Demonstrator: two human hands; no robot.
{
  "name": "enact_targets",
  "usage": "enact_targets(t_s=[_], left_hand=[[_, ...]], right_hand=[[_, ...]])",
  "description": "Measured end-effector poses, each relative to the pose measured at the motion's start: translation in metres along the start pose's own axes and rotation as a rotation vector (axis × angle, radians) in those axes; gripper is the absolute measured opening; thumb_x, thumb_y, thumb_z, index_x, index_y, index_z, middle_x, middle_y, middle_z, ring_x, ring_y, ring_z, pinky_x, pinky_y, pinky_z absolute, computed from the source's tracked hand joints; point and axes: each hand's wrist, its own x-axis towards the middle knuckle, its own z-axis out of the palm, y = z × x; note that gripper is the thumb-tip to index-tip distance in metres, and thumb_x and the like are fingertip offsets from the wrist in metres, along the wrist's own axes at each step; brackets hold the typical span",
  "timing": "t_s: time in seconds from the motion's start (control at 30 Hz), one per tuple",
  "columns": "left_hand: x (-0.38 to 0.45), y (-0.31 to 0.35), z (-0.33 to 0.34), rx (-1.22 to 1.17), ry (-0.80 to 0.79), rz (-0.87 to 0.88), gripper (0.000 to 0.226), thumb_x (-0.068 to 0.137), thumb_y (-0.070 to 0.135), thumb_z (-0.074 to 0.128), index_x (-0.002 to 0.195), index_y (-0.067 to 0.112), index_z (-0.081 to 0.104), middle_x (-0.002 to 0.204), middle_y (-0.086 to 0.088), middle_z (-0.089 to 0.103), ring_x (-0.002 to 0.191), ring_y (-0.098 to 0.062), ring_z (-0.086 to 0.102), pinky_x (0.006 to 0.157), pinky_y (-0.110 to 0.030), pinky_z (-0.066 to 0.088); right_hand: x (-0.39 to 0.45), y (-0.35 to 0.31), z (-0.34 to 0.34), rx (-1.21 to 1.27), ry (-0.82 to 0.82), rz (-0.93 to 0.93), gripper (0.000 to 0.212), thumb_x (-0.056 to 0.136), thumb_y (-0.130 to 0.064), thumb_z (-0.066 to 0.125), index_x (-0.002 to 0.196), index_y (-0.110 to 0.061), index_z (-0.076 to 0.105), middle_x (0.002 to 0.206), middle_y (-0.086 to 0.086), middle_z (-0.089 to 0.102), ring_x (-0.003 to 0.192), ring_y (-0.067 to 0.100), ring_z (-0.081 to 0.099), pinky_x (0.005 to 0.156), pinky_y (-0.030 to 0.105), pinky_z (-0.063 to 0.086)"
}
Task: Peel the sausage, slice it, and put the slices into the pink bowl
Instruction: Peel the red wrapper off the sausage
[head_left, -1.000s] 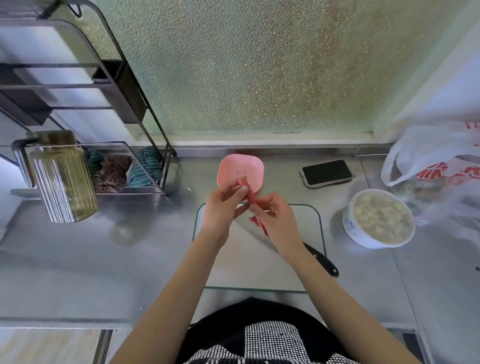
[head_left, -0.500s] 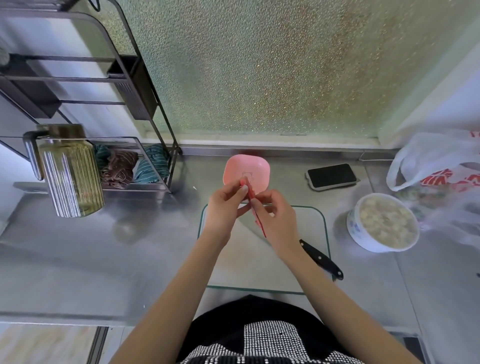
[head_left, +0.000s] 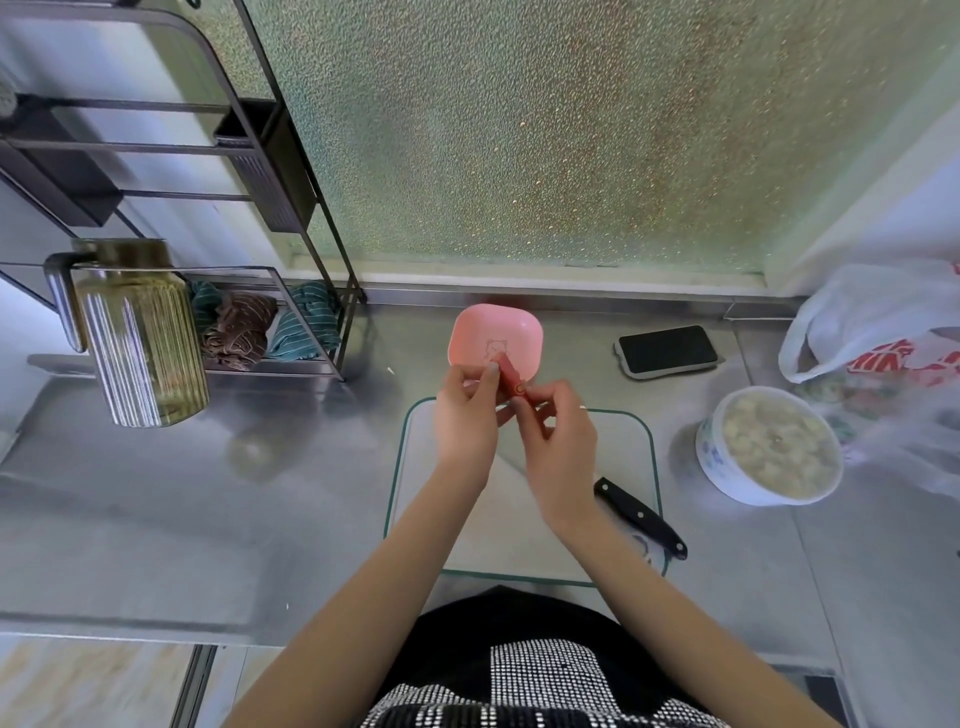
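Observation:
A thin sausage (head_left: 510, 375) in a red wrapper is held in the air between both hands, just in front of the pink bowl (head_left: 496, 340). My left hand (head_left: 467, 415) pinches its far end with thumb and fingers. My right hand (head_left: 558, 441) grips its near end, and most of the sausage is hidden behind the fingers. The pink bowl sits on the steel counter beyond the glass cutting board (head_left: 613, 467); it looks empty. A black-handled knife (head_left: 640, 517) lies on the board's right part, its blade hidden under my right forearm.
A black phone (head_left: 667, 351) lies right of the bowl. A white bowl of food (head_left: 771, 447) and a plastic bag (head_left: 878, 332) are at the right. A ribbed glass jar (head_left: 140, 338) and a black wire rack (head_left: 260, 312) with folded cloths stand at the left.
The sausage has turned in my hands: its visible length is shorter and the right hand now covers most of it. Both hands stay in the same spot before the bowl.

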Motion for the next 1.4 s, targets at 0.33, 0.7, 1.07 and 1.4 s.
enact_targets(t_s=[0.33, 0.7, 1.07, 1.4], left_hand=[[0.001, 0.001, 0.002, -0.033, 0.066, -0.060, 0.014, 0.094, 0.008, 0.047, 0.083, 0.006, 0.055, 0.092, -0.017, 0.069, 0.075, -0.023, 0.070, 0.062, -0.026, 0.057], [0.005, -0.003, -0.007, -0.148, -0.112, -0.191, 0.016, 0.095, 0.008, 0.050, 0.099, -0.003, 0.061, 0.084, -0.013, 0.069, 0.069, -0.017, 0.070, 0.065, -0.023, 0.057], [0.008, -0.007, -0.014, -0.082, -0.580, -0.158, 0.023, 0.099, 0.016, 0.044, 0.105, 0.008, 0.064, 0.065, -0.002, 0.056, 0.056, -0.015, 0.050, 0.056, -0.025, 0.044], [0.009, -0.006, -0.018, 0.037, -0.517, -0.119, 0.018, 0.097, 0.014, 0.048, 0.101, 0.014, 0.066, 0.088, 0.003, 0.073, 0.088, -0.022, 0.070, 0.082, -0.039, 0.056]], right_hand=[[-0.002, 0.001, 0.003, 0.079, 0.000, 0.105, 0.004, 0.091, -0.018, 0.060, 0.089, -0.017, 0.056, 0.081, -0.014, 0.063, 0.075, 0.009, 0.057, 0.064, 0.027, 0.049], [0.006, -0.014, -0.012, 0.672, -0.198, 0.577, 0.009, 0.097, -0.016, 0.048, 0.095, -0.008, 0.048, 0.062, 0.011, 0.044, 0.036, 0.008, 0.037, 0.033, 0.017, 0.025], [0.017, 0.004, -0.024, 0.506, -0.422, 0.582, 0.043, 0.098, -0.038, 0.042, 0.082, -0.006, 0.067, 0.075, 0.016, 0.068, 0.064, 0.029, 0.065, 0.063, 0.035, 0.057], [0.041, -0.001, -0.026, -0.161, -0.229, -0.044, 0.005, 0.094, -0.024, 0.053, 0.092, -0.022, 0.056, 0.087, -0.008, 0.060, 0.084, 0.007, 0.058, 0.071, 0.020, 0.049]])
